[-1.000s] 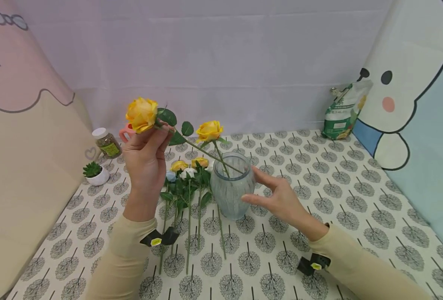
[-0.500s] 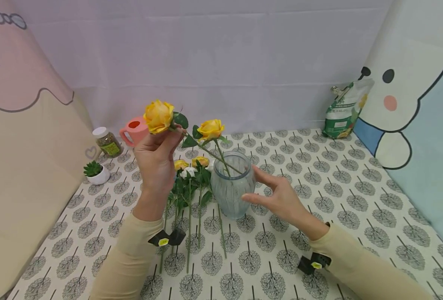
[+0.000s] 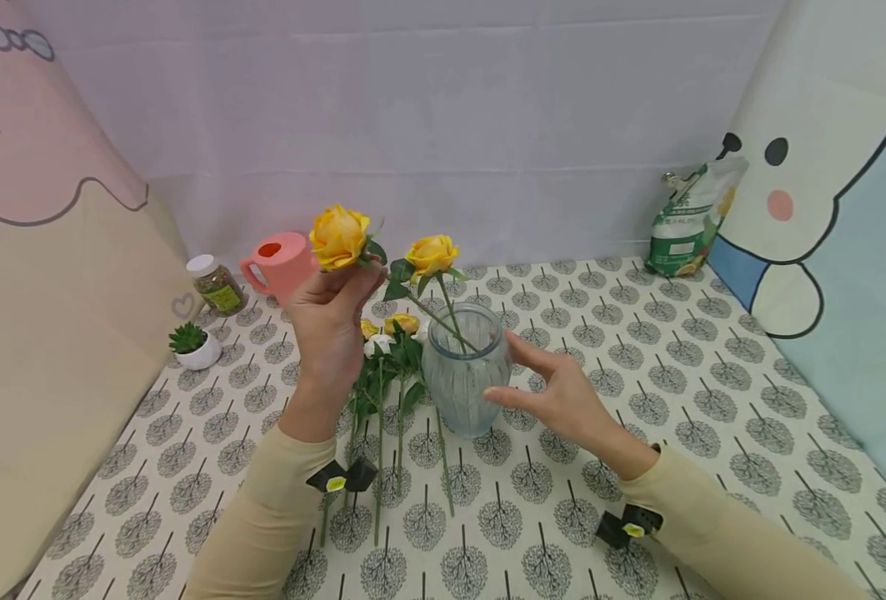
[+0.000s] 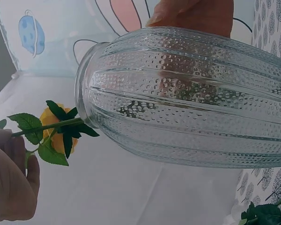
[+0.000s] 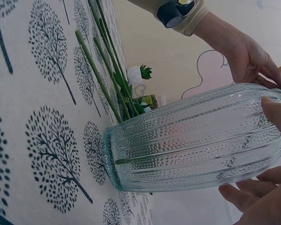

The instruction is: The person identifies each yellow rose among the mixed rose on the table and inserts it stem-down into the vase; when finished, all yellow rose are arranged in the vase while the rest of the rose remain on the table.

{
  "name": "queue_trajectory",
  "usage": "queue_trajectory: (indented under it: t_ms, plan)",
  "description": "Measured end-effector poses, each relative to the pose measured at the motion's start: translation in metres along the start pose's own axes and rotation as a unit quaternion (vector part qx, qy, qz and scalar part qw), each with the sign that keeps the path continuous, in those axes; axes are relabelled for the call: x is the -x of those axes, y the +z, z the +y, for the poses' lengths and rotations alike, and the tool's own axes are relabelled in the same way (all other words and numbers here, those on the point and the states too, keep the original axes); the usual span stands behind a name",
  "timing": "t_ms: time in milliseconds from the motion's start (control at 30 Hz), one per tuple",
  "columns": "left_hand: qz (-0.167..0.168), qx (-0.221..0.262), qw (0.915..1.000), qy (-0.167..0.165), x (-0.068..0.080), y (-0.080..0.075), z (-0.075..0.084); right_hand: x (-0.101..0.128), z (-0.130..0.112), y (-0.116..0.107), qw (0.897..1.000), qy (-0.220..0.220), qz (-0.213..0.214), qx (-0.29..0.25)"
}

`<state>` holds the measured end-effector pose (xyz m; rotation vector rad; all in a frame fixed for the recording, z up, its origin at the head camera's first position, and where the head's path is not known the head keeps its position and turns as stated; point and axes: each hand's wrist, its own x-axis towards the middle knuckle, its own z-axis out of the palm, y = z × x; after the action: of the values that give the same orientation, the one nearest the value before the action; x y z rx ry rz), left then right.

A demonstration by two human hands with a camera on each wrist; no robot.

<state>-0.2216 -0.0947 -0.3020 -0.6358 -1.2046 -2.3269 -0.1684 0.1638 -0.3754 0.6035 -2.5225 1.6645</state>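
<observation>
Moved rightward across the frame since a second earlier, the left hand [image 3: 330, 321] pinched a yellow rose [image 3: 338, 236] just under its bloom, its stem slanting down into the mouth of the glass vase [image 3: 463, 379] at centre, uncovering a pink watering can [image 3: 281, 261] behind. The right hand [image 3: 558, 396] rested straight fingers against the vase's right side, apparently steadying it where it stood on the tree-print tablecloth [image 3: 683, 375]. A second yellow rose [image 3: 431, 254] already stood in the vase; spare stems [image 3: 382, 392] lay flat just left of it. A small jar [image 3: 213, 283] and potted succulent [image 3: 191, 346] sat at left, a green pouch [image 3: 686, 225] at upper right, before pale fabric walls.
</observation>
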Motion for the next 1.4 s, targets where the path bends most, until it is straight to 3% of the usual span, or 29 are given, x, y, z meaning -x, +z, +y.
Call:
queue_trajectory:
  t_ms: [400, 767, 1100, 1400]
  plan:
    - [-0.018, -0.027, 0.9995, -0.005, 0.004, 0.002, -0.007, 0.000, 0.001, 0.001, 1.000, -0.018, 0.001, -0.004]
    - [-0.029, -0.072, 0.9962, -0.038, 0.008, 0.004, -0.013, 0.000, 0.003, 0.001, 1.000, -0.029, 0.002, -0.009]
    - [-0.043, -0.077, 0.9949, -0.048, 0.008, 0.002, -0.016, 0.000, 0.003, 0.001, 1.000, -0.020, 0.000, -0.010]
    - [-0.087, -0.068, 0.9916, -0.068, 0.009, 0.001, -0.017, -0.001, 0.003, 0.000, 1.000, -0.020, -0.001, -0.014]
